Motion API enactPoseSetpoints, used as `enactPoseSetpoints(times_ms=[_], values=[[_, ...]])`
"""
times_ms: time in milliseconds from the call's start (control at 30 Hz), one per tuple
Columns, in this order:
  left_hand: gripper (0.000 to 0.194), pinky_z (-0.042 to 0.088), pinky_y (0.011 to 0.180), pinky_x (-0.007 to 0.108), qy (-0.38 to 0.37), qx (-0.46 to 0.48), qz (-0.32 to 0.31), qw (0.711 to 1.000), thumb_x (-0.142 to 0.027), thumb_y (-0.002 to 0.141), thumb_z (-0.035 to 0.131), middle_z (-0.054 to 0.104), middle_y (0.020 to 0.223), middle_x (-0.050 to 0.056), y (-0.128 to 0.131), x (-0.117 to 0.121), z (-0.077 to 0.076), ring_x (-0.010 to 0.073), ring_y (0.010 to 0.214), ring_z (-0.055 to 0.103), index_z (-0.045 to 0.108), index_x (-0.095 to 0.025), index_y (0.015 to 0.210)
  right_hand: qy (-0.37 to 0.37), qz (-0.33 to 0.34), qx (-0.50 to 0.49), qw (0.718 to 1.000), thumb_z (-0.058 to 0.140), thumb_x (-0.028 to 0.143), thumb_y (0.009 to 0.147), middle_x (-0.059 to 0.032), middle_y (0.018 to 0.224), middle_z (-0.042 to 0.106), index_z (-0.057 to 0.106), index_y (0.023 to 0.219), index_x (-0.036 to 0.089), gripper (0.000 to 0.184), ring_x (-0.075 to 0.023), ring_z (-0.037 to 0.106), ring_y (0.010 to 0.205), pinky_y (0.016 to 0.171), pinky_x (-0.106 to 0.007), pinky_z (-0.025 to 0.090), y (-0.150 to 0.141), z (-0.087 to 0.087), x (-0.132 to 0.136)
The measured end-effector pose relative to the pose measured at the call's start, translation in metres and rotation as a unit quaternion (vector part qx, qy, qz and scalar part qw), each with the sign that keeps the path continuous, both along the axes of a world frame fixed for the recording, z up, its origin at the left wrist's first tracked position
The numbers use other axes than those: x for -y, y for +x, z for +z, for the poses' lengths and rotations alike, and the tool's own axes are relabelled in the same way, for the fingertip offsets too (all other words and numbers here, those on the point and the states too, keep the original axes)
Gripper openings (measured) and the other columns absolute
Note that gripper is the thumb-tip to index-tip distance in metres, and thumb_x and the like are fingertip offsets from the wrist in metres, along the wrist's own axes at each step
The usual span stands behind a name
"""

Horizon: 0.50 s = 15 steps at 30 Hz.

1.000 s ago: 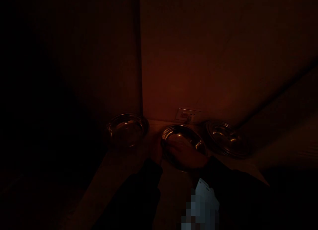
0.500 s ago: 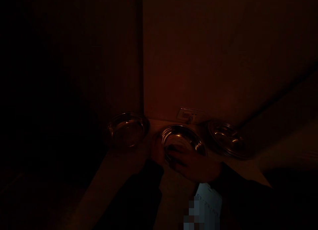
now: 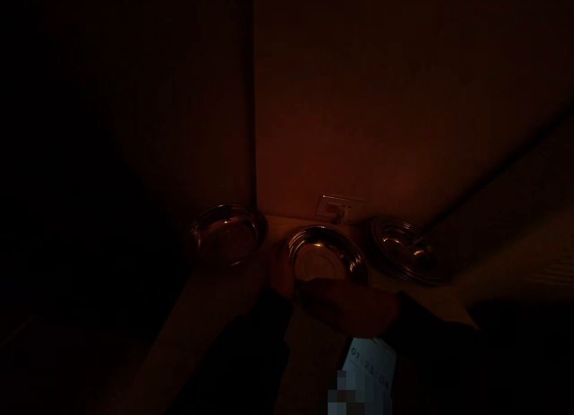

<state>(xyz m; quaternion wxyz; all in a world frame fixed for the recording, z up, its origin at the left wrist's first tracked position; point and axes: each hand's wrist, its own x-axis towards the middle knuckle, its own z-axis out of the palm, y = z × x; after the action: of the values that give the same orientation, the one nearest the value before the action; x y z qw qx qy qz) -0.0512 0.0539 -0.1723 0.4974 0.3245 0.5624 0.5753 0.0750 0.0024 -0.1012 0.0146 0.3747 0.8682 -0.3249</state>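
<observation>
In very dim reddish light, a round shiny metal dish (image 3: 319,262) sits in the middle of a small table (image 3: 215,301). My left hand (image 3: 281,272) is closed around the dish's left rim. Across the near edge of the same dish lies my right hand (image 3: 347,304), its fingers pointing left. Darkness hides those fingertips, so I cannot make out whether anything is between them. A second metal dish (image 3: 228,235) stands to the left. On the right are stacked metal dishes (image 3: 410,250).
A wall socket plate (image 3: 339,208) with something plugged in is just behind the middle dish. The wall (image 3: 359,104) rises directly behind the table. Below my right wrist glows a phone-like screen (image 3: 370,361) showing digits, partly pixelated.
My right hand has drawn back from over the dish's inside to its near edge, uncovering more of the bottom. My left hand stays at the left rim. The view has shifted slightly.
</observation>
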Motion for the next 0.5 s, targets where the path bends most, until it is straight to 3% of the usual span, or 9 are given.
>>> enactPoseSetpoints(times_ms=[267,500], values=[[0.024,0.046,0.088,0.035,0.021,-0.013,-0.007,1.0,-0.023,0.082,0.044,0.071,0.095,0.011,-0.001,-0.003,0.0,0.0223,0.091,0.064,0.066,-0.015,0.082,0.037,-0.048,-0.02,0.998,0.042,0.025,0.095,-0.0134,0.118,0.064,0.058,0.114,0.014,0.028,-0.0223,0.062,0.106,0.093,-0.034,0.047,-0.007,-0.005,0.007],[0.026,0.049,0.084,0.036,0.022,0.011,-0.029,0.999,-0.028,0.079,0.047,0.073,0.093,0.009,0.0,-0.004,-0.005,0.0227,0.088,0.065,0.069,-0.014,0.085,0.06,-0.026,0.03,0.997,0.044,0.024,0.093,-0.0113,0.112,0.067,0.055,0.121,0.018,0.03,-0.0218,0.064,0.1,0.085,-0.032,0.048,0.011,-0.003,0.02]])
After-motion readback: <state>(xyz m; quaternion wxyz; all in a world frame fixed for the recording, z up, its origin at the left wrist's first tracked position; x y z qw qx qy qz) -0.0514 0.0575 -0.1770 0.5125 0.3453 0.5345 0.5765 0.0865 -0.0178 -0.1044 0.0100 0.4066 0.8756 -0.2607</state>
